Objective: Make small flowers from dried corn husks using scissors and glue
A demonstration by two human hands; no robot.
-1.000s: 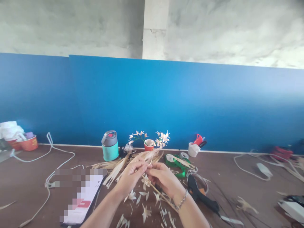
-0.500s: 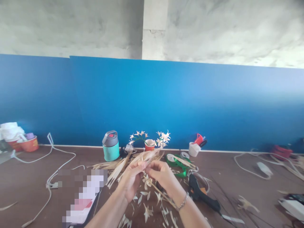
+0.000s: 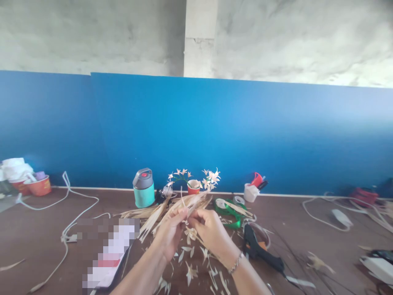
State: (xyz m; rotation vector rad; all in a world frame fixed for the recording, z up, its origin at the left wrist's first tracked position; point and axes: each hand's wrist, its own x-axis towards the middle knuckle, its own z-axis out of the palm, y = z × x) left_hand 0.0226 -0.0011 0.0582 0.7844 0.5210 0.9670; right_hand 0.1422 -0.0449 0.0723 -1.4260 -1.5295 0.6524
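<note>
My left hand (image 3: 172,231) is closed in a pinch on a thin, pale strip of dried husk (image 3: 183,196), whose end sticks up above the fingertips. Close against it, my right hand (image 3: 208,229) pinches too, its fingertips at the lower part of the same strip; the exact grip is partly hidden. Just beyond the fingers lies a pile of dried husks (image 3: 159,215). Under and in front of the hands, a husk flower (image 3: 192,272) and several loose pale petals (image 3: 186,250) are scattered on the brown table (image 3: 147,272).
A black glue gun (image 3: 260,250) lies right of my right wrist, beside green ribbon (image 3: 235,217). Behind stand a turquoise flask (image 3: 144,194), a red paper cup (image 3: 193,189) with husk flowers (image 3: 212,177) around it, and a white cup (image 3: 251,193) of tools. White cables (image 3: 66,205) cross the left side.
The strip's free end now stands higher and more upright above my left fingertips. Both hands have shifted only slightly and stay pinched together.
</note>
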